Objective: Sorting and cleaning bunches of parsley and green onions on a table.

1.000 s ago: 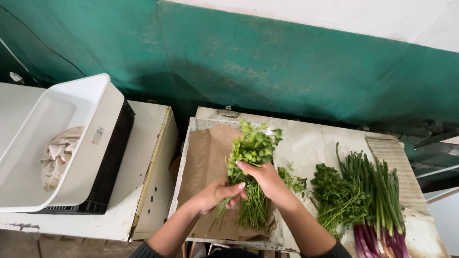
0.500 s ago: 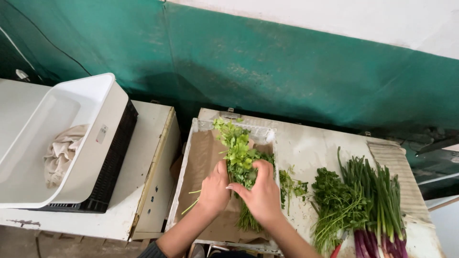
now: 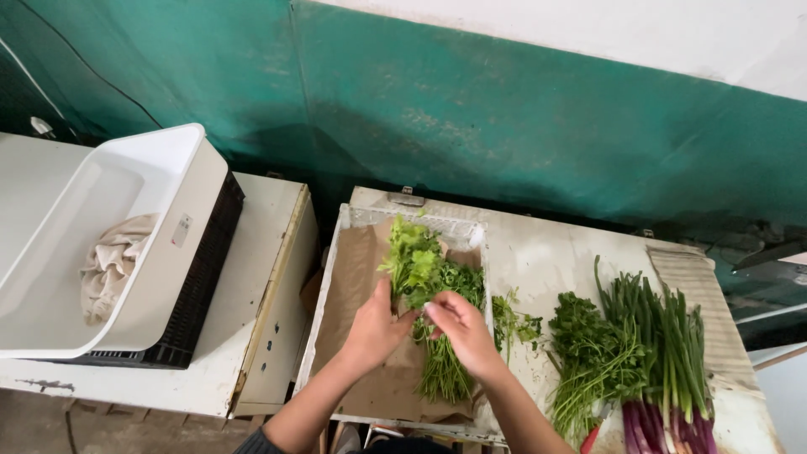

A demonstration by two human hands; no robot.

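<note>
A bunch of leafy green herbs (image 3: 424, 277) lies on brown paper (image 3: 357, 277) inside a shallow white tray (image 3: 336, 252). My left hand (image 3: 376, 329) is closed around the herbs at the bunch's left side. My right hand (image 3: 461, 328) pinches stems at the middle of the bunch, its fingers meeting those of the left hand. The stems (image 3: 441, 374) run toward me beneath both hands.
A second herb bunch (image 3: 584, 353) and spring onions with purple ends (image 3: 664, 353) lie on the worn white table (image 3: 555, 252) to the right. At left a white tub (image 3: 126, 210) with a crumpled cloth (image 3: 109, 265) sits on a black crate. A green wall stands behind.
The herb bunch has been laid flatter on the brown paper. Both hands have slid a little toward me and now work at its middle. The view has shifted slightly left.
</note>
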